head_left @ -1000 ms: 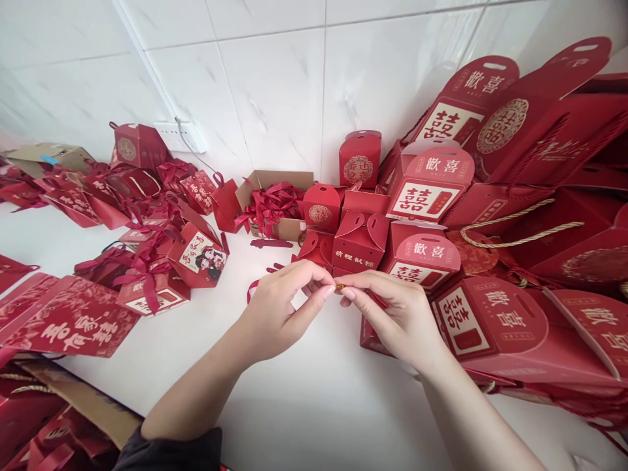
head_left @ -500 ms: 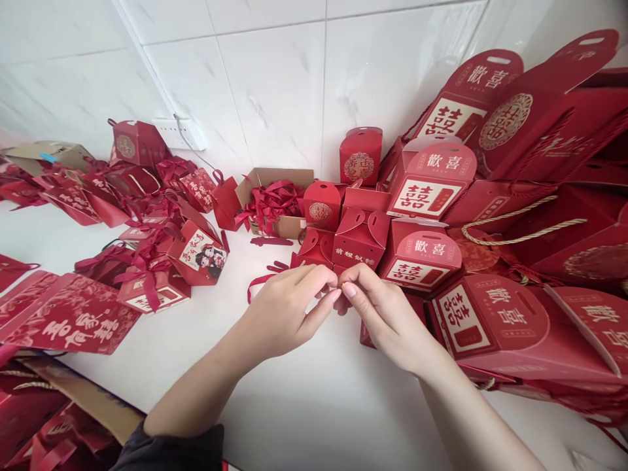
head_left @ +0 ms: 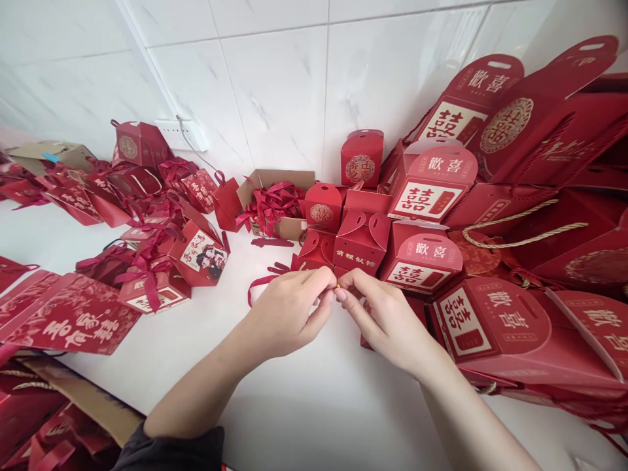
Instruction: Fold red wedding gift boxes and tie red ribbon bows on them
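Head view: a tiny, shiny yellow-gold thing [head_left: 338, 286] in the right hand [head_left: 387, 315]

The tiny thing is up above the white, smooth table [head_left: 294, 409], right where the two hands meet. The right hand pinches it with thumb and finger. The left hand [head_left: 288, 306] has its thumb and finger squeezed together just beside it. I cannot tell if they hold it too.

Left of the left hand, a loop of thin red ribbon [head_left: 252, 288] lies on the table. Just past the hands stands a small red card box with gold writing [head_left: 360, 250]. Farther back, a brown cardboard box [head_left: 293, 227] holds lots of shiny dark-pink ribbons [head_left: 275, 199]. Big red card boxes with round pink flaps [head_left: 510, 314] crowd the right side. On the left is a red box with a ribbon bow [head_left: 152, 284]. At the far side is a white tiled wall [head_left: 275, 85].
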`<control>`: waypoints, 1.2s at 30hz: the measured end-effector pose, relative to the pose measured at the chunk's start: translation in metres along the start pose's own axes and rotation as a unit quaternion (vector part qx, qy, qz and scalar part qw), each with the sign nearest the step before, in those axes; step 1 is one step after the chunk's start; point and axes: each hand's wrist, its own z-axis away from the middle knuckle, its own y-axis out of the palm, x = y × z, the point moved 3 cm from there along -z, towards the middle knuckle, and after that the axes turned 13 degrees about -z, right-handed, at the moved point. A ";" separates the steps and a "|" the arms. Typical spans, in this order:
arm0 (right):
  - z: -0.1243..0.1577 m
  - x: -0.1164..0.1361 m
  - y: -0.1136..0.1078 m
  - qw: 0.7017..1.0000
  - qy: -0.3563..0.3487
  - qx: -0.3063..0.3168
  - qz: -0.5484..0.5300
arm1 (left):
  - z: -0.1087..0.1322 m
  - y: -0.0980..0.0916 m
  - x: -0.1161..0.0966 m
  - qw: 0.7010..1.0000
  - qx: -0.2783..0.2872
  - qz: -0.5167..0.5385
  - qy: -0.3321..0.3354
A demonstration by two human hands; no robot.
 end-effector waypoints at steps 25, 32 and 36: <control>0.009 0.016 -0.031 0.994 -0.063 -0.004 0.092 | 0.017 0.117 0.252 0.919 -0.060 -0.063 -0.384; 0.018 0.023 -0.042 0.987 -0.088 -0.038 0.133 | 0.015 0.130 0.266 0.855 -0.091 -0.163 -0.484; 0.024 0.030 -0.042 0.973 -0.126 -0.049 0.186 | 0.015 0.131 0.266 0.839 -0.093 -0.194 -0.500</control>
